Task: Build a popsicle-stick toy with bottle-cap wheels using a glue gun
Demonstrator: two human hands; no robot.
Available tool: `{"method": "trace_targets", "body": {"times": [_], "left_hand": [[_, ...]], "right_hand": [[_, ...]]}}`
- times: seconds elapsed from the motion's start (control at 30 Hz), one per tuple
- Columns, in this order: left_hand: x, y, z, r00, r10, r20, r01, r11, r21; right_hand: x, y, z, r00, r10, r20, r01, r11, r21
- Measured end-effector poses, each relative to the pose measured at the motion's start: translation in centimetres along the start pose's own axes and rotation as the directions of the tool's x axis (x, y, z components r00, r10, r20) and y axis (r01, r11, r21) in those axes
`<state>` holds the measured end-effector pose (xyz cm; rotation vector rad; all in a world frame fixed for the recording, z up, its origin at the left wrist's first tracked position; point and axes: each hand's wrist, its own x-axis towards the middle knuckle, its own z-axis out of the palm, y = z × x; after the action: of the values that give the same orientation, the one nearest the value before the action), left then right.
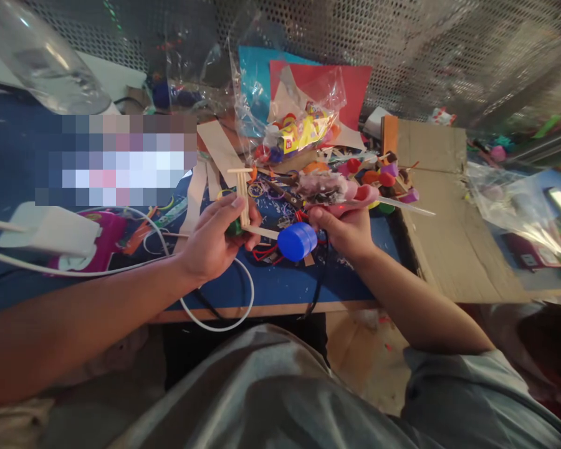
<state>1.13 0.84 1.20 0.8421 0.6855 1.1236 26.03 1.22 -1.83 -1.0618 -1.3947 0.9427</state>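
Observation:
My left hand point(215, 234) grips a small build of pale craft sticks point(242, 196). Its upright sticks carry a short crosspiece on top, and another stick runs right to a blue bottle cap point(298, 242). Part of a green cap point(234, 228) shows beneath my fingers. In my right hand point(346, 231) is a pink hot glue gun point(361, 196), with a clear glue stick point(414, 206) poking out of its rear. A greyish, ragged covering sits on the gun's front part. The gun is above and right of the blue cap.
Caps, paper strips point(222, 149), rubber bands and wires litter the blue table point(346, 284). Behind them are a plastic bag point(303, 128) and red card point(350, 84). Cardboard point(453, 206) stands right; a white charger point(51, 231), its looping cable and a bottle point(51, 62) are left.

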Motion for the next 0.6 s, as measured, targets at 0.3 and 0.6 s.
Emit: {"method": "trace_targets", "body": {"times": [0.3, 0.6], "left_hand": [[0.1, 0.0, 0.0, 0.999, 0.018, 0.032, -0.018, 1.0, 0.024], [0.1, 0.1, 0.0, 1.0, 0.003, 0.03, -0.004, 0.999, 0.043]], "right_hand": [[0.3, 0.5, 0.1, 0.996, 0.042, -0.073, -0.034, 0.995, 0.098], [0.3, -0.2, 0.3, 0.995, 0.058, -0.082, -0.048, 0.993, 0.111]]}}
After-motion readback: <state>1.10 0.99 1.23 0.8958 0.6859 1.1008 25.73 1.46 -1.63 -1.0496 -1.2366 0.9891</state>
